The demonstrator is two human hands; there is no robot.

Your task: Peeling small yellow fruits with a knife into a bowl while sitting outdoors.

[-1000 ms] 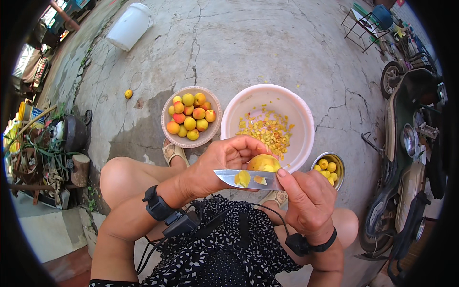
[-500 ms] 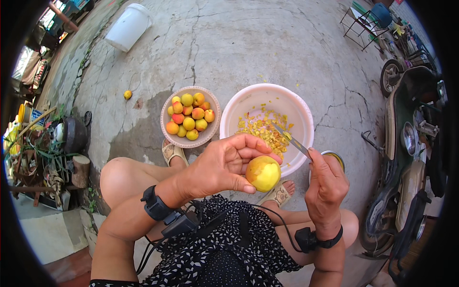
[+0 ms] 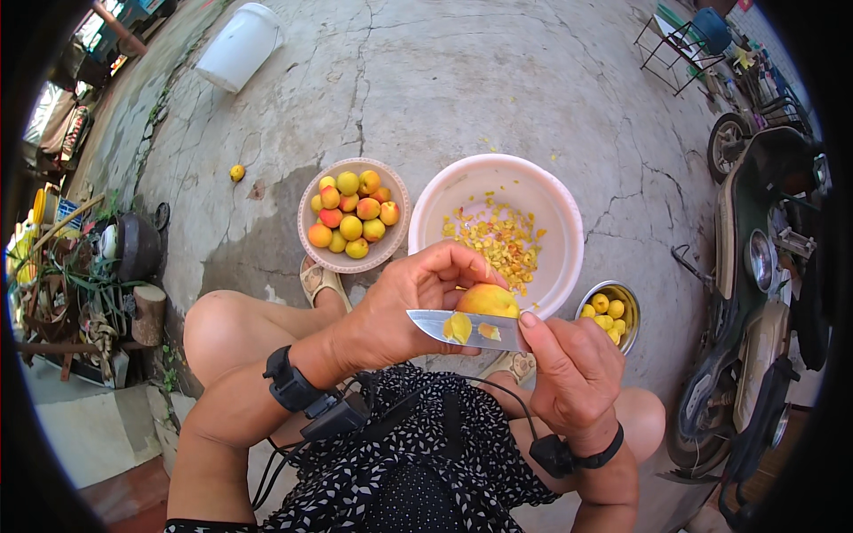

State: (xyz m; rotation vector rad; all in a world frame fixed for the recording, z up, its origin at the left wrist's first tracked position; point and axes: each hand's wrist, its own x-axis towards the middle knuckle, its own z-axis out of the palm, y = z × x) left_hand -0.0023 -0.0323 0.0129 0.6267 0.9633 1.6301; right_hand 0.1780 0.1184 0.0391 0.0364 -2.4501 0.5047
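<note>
My left hand [image 3: 410, 298] is curled around a partly peeled yellow peach [image 3: 490, 300], above the near edge of a pink-white basin [image 3: 426, 191]. In my right hand [image 3: 573, 369] is a knife [image 3: 434, 323], its broad blade lying across the near side of the peach and pointing left. Two bits of peel [image 3: 458, 328] stick to the blade. Many small yellow peel scraps [image 3: 498, 244] lie in the basin. To its left a shallow bowl [image 3: 402, 186] holds several whole red-yellow peaches. A metal bowl [image 3: 634, 322] with several peeled ones stands by my right knee.
A single fruit [image 3: 237, 173] lies on the cracked concrete floor to the left. Farther off stands a white bucket [image 3: 238, 49]. A parked scooter [image 3: 737, 258] lines the right side; potted plants and a log [image 3: 149, 317] are at the left.
My right hand has brought the knife left and down onto the peach, with the blade now across it. The peach has turned in my left hand. The metal bowl has come into fuller view.
</note>
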